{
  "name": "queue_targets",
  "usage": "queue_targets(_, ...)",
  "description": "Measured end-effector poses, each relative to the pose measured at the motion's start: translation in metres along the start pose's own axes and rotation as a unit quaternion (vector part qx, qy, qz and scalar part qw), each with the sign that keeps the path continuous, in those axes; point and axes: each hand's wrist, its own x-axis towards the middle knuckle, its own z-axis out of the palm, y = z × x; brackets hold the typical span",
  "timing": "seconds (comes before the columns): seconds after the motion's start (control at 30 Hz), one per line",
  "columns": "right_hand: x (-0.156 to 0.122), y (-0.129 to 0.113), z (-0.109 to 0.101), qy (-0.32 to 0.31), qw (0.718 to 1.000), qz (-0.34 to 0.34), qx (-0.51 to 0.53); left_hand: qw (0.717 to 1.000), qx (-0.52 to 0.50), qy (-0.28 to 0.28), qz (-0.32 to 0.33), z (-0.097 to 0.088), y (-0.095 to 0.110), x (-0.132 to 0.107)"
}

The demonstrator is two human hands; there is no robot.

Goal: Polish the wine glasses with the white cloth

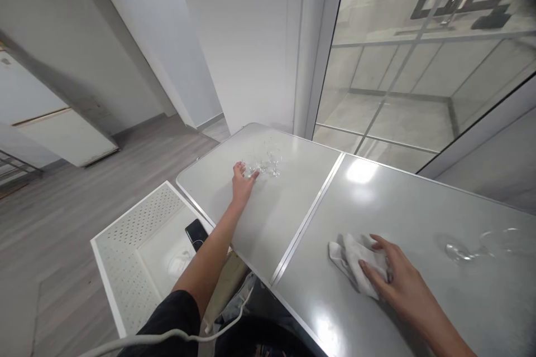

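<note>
My left hand (243, 183) reaches over the far left part of the table, thumb and fingers spread apart. Right beside its fingertips stands a group of clear glasses (270, 164); they are so transparent that I cannot tell their number or whether the fingers touch one. A crumpled white cloth (360, 265) rests on the nearer right part of the tabletop. My right hand (396, 273) has it between thumb and fingers. To the right of that hand is a clear stemmed glass (460, 252), its bowl faint against the grey surface.
The grey folding table (310, 273) has a metal seam across it. Left of it sits a white perforated basket (125, 268) with a black phone (196, 234) inside. A white cable (167, 336) runs across the near edge. A glass door (389, 89) borders the far side.
</note>
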Motion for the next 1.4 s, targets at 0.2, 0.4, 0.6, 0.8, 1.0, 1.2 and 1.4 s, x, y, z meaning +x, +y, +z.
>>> queue_targets(0.2, 0.0, -0.006, -0.012, -0.085, 0.988, 0.084, 0.094, 0.998, -0.053, 0.004, 0.034, -0.004, 0.017, -0.007)
queue_targets(0.4, 0.001, -0.021, -0.016, 0.097, 0.955, 0.153, 0.235, 0.939, -0.286, -0.178, -0.064, 0.028, 0.082, -0.059)
queue_targets(0.6, 0.0, -0.022, -0.024, 0.199, 0.955, 0.059, 0.212, 0.803, -0.341, -0.44, -0.212, 0.092, 0.114, -0.132)
queue_targets(0.8, 0.002, -0.028, -0.017, 0.089, 0.844, 0.159, 0.505, 0.795, -0.267, -0.504, -0.206, 0.116, 0.102, -0.162)
queue_targets(1.0, 0.009, -0.043, -0.007, 0.029, 0.85, 0.137, 0.508, 0.778, -0.287, -0.519, -0.206, 0.115, 0.103, -0.166)
queue_targets(1.2, 0.0, -0.036, -0.015, 0.143, 0.952, 0.046, 0.267, 0.826, -0.302, -0.432, -0.198, 0.122, 0.1, -0.174)
queue_targets(1.4, -0.005, -0.043, -0.022, -0.04, 0.971, -0.071, 0.223, 0.817, -0.334, -0.417, -0.217, 0.118, 0.097, -0.17)
